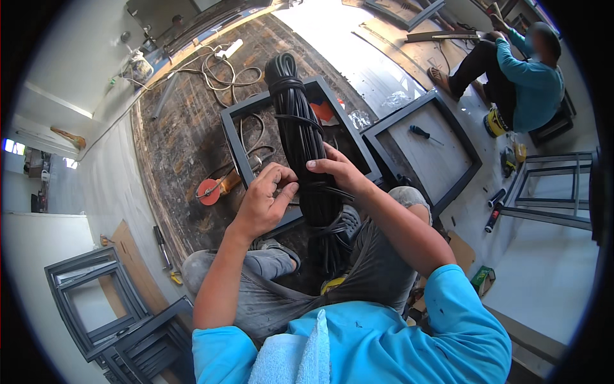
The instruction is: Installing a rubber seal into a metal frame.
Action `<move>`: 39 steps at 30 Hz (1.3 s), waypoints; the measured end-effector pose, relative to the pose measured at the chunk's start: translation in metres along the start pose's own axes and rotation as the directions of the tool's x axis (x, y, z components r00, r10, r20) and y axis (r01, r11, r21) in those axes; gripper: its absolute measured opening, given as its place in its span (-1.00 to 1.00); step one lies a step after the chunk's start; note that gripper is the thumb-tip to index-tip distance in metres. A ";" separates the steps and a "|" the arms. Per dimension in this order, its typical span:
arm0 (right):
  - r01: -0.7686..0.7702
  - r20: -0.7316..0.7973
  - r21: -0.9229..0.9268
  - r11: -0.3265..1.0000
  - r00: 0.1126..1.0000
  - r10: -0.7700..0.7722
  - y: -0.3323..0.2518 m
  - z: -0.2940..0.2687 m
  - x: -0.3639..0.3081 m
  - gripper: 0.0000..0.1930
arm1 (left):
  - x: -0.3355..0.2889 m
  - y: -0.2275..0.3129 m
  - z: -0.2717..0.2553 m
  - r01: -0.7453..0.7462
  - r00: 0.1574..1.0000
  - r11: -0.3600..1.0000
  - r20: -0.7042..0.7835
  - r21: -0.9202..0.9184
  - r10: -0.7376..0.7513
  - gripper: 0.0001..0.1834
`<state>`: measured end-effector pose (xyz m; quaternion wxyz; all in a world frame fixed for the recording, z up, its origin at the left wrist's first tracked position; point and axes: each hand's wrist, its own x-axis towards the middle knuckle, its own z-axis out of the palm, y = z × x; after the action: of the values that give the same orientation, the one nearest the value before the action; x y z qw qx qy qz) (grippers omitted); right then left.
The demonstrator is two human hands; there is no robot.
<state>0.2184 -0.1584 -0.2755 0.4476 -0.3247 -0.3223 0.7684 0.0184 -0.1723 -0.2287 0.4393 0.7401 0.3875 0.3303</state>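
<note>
Centre frame: right grip (340,170) wraps the black strip bundle (298,137); left grip (265,197) half-curled, hold unclear, apparently working its side; next needs steady support.

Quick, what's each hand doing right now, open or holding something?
Left hand: fingers curled at the tied black cord bundle; can't tell if it pinches a strand.
Right hand: closed on the bundle.
</note>
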 end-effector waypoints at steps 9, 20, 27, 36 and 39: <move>0.065 -0.021 -0.018 0.998 0.998 -0.066 -0.004 -0.003 -0.003 -0.43 | 0.001 0.013 0.015 -0.310 0.941 0.835 0.020 0.455 0.338 -0.81; 0.008 0.254 0.229 0.973 0.965 -0.068 -0.036 0.003 -0.033 -0.39 | 0.002 -0.031 0.014 0.051 0.905 0.918 -0.371 -0.393 -0.209 -0.90; 0.223 0.098 0.197 0.955 0.965 -0.245 -0.027 0.002 -0.026 -0.39 | -0.011 -0.017 0.021 0.386 0.914 0.539 0.230 -0.748 -0.335 -0.50; 0.234 0.186 0.068 0.970 0.952 -0.243 -0.024 0.004 -0.025 -0.23 | -0.002 0.018 0.029 0.342 0.935 0.786 0.101 -0.516 -0.341 -0.39; 0.143 0.312 -0.322 0.936 0.949 -0.037 -0.018 0.008 -0.029 -0.16 | -0.002 0.018 0.019 0.155 0.959 0.849 -0.131 -0.505 -0.253 -0.44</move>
<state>0.2321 -0.1791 -0.2502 0.3654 -0.2611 -0.5292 0.7199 0.0382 -0.1867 -0.2199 0.6054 0.5236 0.4086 0.4386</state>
